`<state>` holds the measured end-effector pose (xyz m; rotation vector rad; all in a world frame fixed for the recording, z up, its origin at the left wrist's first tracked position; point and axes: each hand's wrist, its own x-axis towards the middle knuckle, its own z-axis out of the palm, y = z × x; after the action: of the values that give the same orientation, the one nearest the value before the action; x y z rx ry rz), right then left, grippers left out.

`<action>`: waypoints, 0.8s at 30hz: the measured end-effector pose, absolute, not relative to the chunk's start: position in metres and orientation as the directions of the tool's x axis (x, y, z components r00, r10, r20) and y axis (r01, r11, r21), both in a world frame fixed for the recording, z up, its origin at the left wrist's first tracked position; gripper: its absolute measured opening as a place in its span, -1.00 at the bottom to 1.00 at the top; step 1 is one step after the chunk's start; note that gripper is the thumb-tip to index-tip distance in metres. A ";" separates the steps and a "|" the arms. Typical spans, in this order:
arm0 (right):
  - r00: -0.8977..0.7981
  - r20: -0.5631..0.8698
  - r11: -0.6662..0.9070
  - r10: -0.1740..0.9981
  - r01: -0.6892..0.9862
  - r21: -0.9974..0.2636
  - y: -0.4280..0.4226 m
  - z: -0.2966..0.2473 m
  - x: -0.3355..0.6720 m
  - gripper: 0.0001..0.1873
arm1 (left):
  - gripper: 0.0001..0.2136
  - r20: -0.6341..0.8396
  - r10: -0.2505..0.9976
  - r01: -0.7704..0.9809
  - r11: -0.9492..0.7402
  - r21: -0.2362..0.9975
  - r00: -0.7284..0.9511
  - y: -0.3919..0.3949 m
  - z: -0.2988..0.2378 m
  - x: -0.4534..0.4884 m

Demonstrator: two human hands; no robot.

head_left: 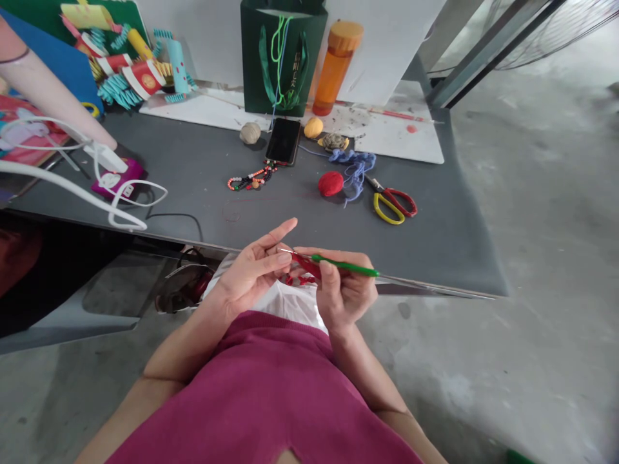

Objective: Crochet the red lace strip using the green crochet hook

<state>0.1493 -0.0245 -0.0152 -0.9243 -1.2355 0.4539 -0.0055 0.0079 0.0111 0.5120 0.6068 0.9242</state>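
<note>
My right hand [345, 287] is closed round a crochet hook [345, 265] with a green handle, its thin metal tip pointing left. Between my hands is a small piece of red crochet work [307, 263], partly hidden by my fingers. My left hand [254, 274] pinches the red work near the hook's tip with thumb and fingers, while its index finger stretches up and away. Some red yarn [300, 280] hangs below the fingers, above my lap. Both hands are just off the table's front edge. A red yarn ball [331, 183] lies on the table beyond them.
On the grey table [203, 151] are scissors [393, 201], tangled blue yarn [355, 169], a phone [283, 142] with a beaded strap, and small yarn balls. Behind stand a green paper bag [283, 61] and an orange bottle [336, 67]. White cables [72, 171] and another person's arm [58, 80] are at left.
</note>
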 end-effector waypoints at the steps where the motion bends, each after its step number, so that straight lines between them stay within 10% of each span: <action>1: 0.356 0.564 0.539 0.745 0.175 -0.824 -0.025 -0.016 0.149 -0.91 | -0.47 -0.255 0.850 -0.574 0.505 0.645 0.461 0.008 0.010 -0.006; 14: 0.160 0.190 0.234 0.969 -0.331 -0.914 -0.013 -0.007 0.147 -0.80 | -0.55 -0.217 0.893 -0.537 0.415 0.735 0.394 0.005 0.015 -0.002; 20: 0.244 0.313 0.382 0.918 -0.331 -0.863 -0.016 -0.008 0.135 -0.95 | -0.55 -0.115 0.956 -0.501 0.241 0.831 0.269 0.002 0.013 0.004; 24: 0.231 0.573 0.589 0.786 0.001 -0.808 -0.018 -0.010 0.139 -0.80 | -0.47 -0.101 0.968 -0.532 0.212 0.820 0.230 0.002 0.011 0.005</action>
<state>0.1395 -0.0184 -0.0102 -0.7936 -1.2325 0.6258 0.0051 0.0019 0.0111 0.7489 0.7185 1.1762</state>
